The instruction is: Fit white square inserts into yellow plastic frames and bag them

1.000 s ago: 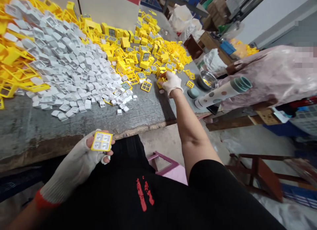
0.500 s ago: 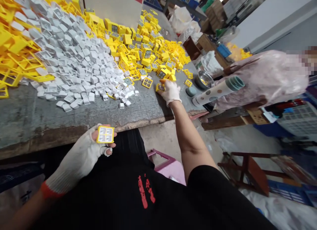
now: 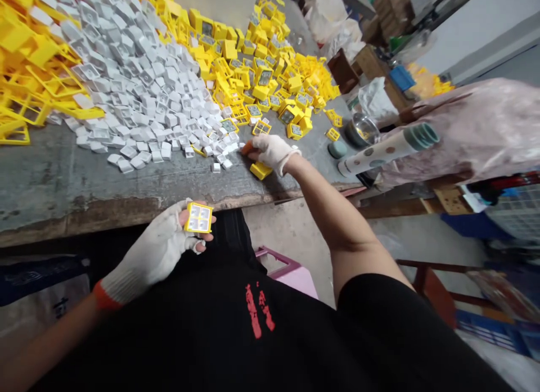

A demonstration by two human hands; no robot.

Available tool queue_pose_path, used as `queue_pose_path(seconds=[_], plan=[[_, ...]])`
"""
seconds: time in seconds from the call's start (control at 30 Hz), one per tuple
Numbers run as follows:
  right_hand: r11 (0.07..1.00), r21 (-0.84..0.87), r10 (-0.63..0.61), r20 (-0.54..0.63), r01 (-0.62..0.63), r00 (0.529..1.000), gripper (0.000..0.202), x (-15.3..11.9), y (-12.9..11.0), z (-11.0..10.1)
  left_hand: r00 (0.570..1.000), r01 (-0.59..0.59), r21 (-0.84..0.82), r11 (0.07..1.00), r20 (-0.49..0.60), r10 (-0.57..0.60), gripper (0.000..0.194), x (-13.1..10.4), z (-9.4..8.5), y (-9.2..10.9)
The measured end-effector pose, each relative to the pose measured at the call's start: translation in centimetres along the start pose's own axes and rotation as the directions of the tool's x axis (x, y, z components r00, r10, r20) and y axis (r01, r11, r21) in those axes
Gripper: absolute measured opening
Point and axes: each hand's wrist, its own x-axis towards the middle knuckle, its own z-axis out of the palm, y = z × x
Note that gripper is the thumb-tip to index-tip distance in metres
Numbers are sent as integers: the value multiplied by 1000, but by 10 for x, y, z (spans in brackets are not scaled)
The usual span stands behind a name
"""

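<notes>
In my left hand (image 3: 160, 240), gloved in white with bare fingertips, is a small square yellow window frame (image 3: 199, 217) with four white panes, face up over the bench edge. My right hand (image 3: 272, 153), also gloved, is low over the bench with its fingers stretched leftward, an orange covering on one fingertip. A yellow block (image 3: 260, 170) lies just under that palm. Close to its fingertips is the edge of a heap of small white plastic caps (image 3: 156, 111). A yellow four-pane frame (image 3: 261, 127) lies just behind the hand.
Yellow frames (image 3: 34, 71) pile up at the far left, and yellow blocks (image 3: 261, 77) at the back. On the right are a metal bowl (image 3: 361, 129), a round teal lid (image 3: 337, 150) and a white tumbler (image 3: 383, 153). A pink stool (image 3: 291, 271) stands below the worn bench edge (image 3: 105, 212).
My right hand has moved left from the yellow blocks towards the white caps. The yellow block by it now lies nearer the bench edge. My left hand still holds the window frame.
</notes>
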Motion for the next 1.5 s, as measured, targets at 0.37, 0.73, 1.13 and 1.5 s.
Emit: queue_pose_path(seconds=[0.37, 0.73, 1.13, 1.5], plan=[[994, -110, -11, -226, -15, 974, 64, -85, -21, 38, 995, -93, -101, 991, 21, 95, 43, 1, -6, -1], [722, 84, -636, -310, 687, 706, 55, -108, -96, 47, 985, -135, -157, 978, 82, 149, 30, -12, -4, -6], [628, -22, -742, -321, 778, 589, 51, -105, -93, 51, 968, -224, -110, 968, 90, 234, 30, -9, -9, -13], [739, 190, -539, -410, 647, 736, 54, -105, -105, 106, 848, -461, 569, 681, 58, 526, 47, -17, -25, -6]])
